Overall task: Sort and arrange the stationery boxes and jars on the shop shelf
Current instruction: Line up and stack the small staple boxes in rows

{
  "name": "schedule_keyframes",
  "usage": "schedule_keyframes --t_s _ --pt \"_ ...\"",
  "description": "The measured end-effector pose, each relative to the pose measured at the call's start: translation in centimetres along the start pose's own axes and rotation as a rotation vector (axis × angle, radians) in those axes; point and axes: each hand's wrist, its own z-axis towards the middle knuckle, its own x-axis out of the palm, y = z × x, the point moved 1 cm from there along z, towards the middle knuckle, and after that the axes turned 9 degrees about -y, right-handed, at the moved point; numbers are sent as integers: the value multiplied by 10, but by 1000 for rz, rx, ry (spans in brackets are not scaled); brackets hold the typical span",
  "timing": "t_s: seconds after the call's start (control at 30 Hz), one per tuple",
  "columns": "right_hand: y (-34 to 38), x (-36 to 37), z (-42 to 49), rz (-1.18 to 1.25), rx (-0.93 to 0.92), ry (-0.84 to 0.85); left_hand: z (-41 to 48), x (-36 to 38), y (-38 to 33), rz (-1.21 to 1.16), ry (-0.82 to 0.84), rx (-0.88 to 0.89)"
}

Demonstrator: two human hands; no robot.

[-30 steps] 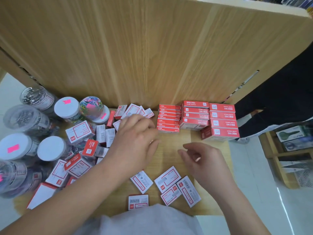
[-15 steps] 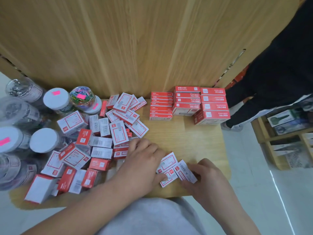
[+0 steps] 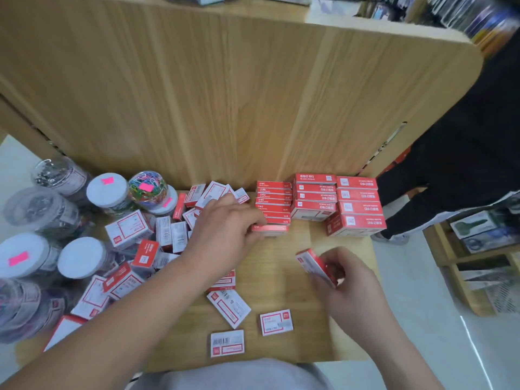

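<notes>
Boxes (image 3: 276, 322) lie loose on the shelf (image 3: 275, 280) nearest the body. Beyond them the right hand (image 3: 350, 291) pinches a tilted small box (image 3: 315, 266). Farther in, the left hand (image 3: 225, 228) grips a red box (image 3: 272, 229) at the foot of the stacks (image 3: 313, 197), with jars (image 3: 107, 190) to the left.

Red-and-white boxes (image 3: 313, 198); white jar lids (image 3: 83, 257), pink stickers (image 3: 17, 258); tan wood-grain shelf (image 3: 278, 288).

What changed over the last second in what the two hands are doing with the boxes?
The left hand left the loose boxes at the near edge and moved back to the leftmost red stack, now gripping a flat red box at its foot. The right hand picked up a small box, holding it tilted above the shelf. The jars and the other stacks stayed put.
</notes>
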Motion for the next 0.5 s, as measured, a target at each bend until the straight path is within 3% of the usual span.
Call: schedule_keyframes --t_s 0.17,0.5 --pt "14 2 14 77 -5 23 0 18 -5 123 -38 63" --pt "17 6 23 120 16 7 11 15 -5 237 -76 -6"
